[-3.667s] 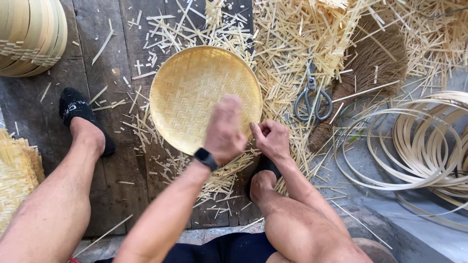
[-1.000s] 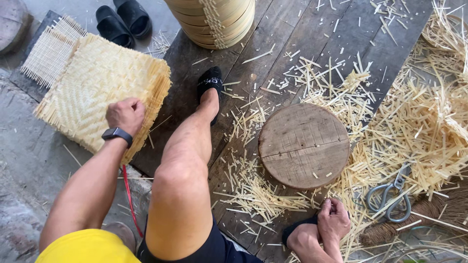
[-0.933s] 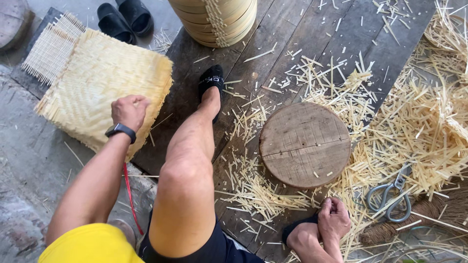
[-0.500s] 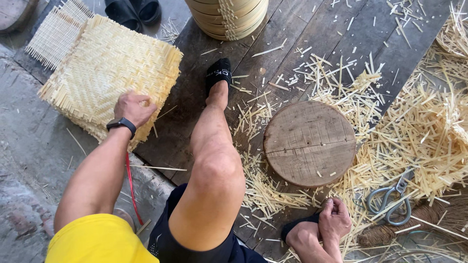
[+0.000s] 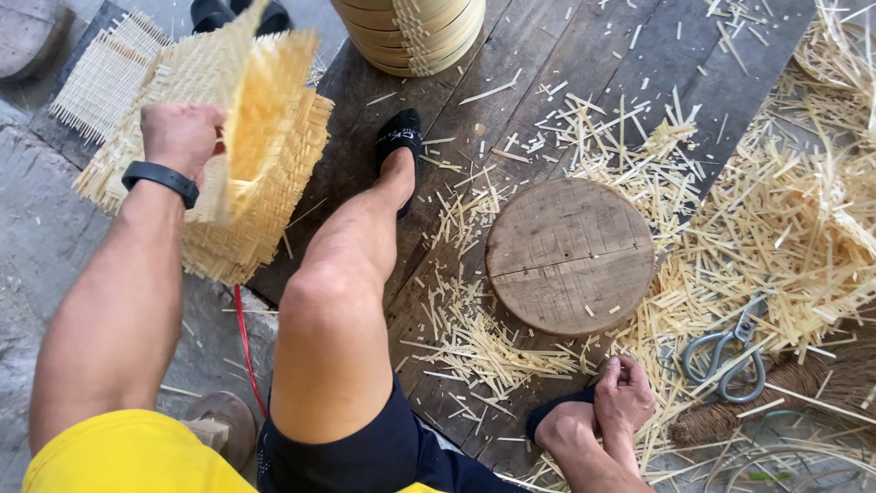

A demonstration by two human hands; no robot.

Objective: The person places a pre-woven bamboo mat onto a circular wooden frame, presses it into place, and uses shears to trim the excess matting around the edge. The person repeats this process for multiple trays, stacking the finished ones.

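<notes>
The top woven mat [image 5: 260, 110], flat on the stack [image 5: 246, 228] a moment ago, now stands lifted on edge at the left. The left hand [image 5: 182, 137] pinches its near edge, fingers closed on it. It looks light, springy, with frayed edges; best gripped at the rim. The right hand [image 5: 625, 397] rests curled by the foot, holding nothing visible.

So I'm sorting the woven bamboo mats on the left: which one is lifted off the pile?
The top woven mat, pinched in the left hand, stands tilted on edge; the other mats lie flat beneath it.
</notes>
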